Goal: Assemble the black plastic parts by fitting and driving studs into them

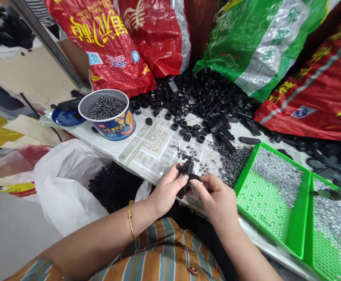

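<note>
Clip (187,171) of black moulded plastic: we hold it just above the near tabletop (155,150) edge. Glossy woven sacks (108,47) stand behind. Green perforated trays (293,230) of metal bits lie right, and a tin (113,127) of pellets left. Our left hand (166,192) and right hand (218,197) meet on it, equally near. Each grip is narrow and pinching, and the clip's long axis points away from us.

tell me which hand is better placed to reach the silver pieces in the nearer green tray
Probably the right: the right hand is beside the green perforated plastic tray of small silver metal pieces; the left hand is beyond the black plastic part both hold.
</note>
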The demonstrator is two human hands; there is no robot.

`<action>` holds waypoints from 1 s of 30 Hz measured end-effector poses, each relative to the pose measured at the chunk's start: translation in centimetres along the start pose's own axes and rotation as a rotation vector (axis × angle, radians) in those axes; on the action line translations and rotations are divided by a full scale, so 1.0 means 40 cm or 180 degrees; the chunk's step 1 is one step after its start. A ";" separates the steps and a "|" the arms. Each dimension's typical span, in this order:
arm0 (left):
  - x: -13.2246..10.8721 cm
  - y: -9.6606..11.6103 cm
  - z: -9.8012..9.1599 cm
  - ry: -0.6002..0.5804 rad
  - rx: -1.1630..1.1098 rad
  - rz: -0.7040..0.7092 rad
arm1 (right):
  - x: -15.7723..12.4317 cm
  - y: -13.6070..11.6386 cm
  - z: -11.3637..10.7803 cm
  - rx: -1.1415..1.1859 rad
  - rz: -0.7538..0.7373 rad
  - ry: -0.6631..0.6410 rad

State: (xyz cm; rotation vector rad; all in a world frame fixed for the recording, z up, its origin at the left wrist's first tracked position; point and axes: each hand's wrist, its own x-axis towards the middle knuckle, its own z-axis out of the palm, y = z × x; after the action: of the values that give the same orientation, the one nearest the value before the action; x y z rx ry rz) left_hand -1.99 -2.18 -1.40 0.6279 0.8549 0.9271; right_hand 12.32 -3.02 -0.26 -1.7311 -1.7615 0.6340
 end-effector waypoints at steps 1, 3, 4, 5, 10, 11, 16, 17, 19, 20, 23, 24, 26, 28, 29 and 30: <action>0.002 -0.001 0.001 -0.0014 -0.0215 -0.0104 | -0.002 -0.001 -0.002 -0.0085 -0.0032 0.0015; 0.005 0.001 0.006 -0.0024 -0.0651 -0.0331 | -0.005 -0.002 -0.008 -0.0295 -0.0262 0.0065; 0.006 0.003 0.009 -0.0007 -0.0811 -0.0412 | -0.005 -0.001 -0.011 -0.0417 -0.0426 0.0128; 0.007 0.006 0.013 0.0029 -0.0909 -0.0453 | -0.004 0.000 -0.013 -0.0543 -0.0580 0.0219; 0.001 0.017 0.034 -0.0043 -0.0738 -0.0349 | -0.005 0.000 -0.006 -0.0834 -0.0738 0.0606; -0.001 0.017 0.039 -0.0103 -0.0635 -0.0345 | -0.009 -0.003 -0.005 -0.0807 -0.0669 0.0624; -0.004 0.017 0.055 0.0104 -0.0183 -0.0437 | -0.043 0.013 -0.059 -0.0101 -0.0690 0.0482; -0.003 0.018 0.057 0.0186 -0.0096 -0.0500 | -0.051 0.030 -0.090 0.0031 -0.0758 0.0753; 0.001 0.019 0.064 0.0255 0.0103 -0.0676 | -0.063 0.081 -0.172 0.0136 -0.0740 0.1877; 0.003 0.020 0.070 0.0246 0.0185 -0.0735 | -0.066 0.112 -0.221 0.0147 -0.0653 0.2616; 0.003 0.016 0.103 0.0124 0.0323 -0.0816 | -0.053 0.216 -0.369 0.0192 0.0119 0.4166; 0.002 0.013 0.120 0.0056 0.0359 -0.0829 | -0.041 0.249 -0.409 0.0190 0.0462 0.4264; -0.002 0.003 0.156 -0.0112 0.0445 -0.0865 | -0.010 0.300 -0.469 0.0390 0.0897 0.4048; -0.006 -0.008 0.190 -0.0270 0.0528 -0.0936 | 0.017 0.326 -0.500 0.0583 0.1098 0.3514; -0.008 -0.014 0.204 -0.0334 0.0557 -0.0976 | 0.024 0.330 -0.507 0.0617 0.1077 0.3344; -0.009 -0.020 0.215 -0.0391 0.0577 -0.1008 | 0.025 0.327 -0.510 0.0664 0.0997 0.3242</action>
State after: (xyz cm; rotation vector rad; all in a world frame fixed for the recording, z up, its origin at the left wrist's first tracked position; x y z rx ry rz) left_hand 5.50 -3.78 2.60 0.6748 0.9031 0.5240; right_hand 35.88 -2.78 5.37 -1.7182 -0.7050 -0.0046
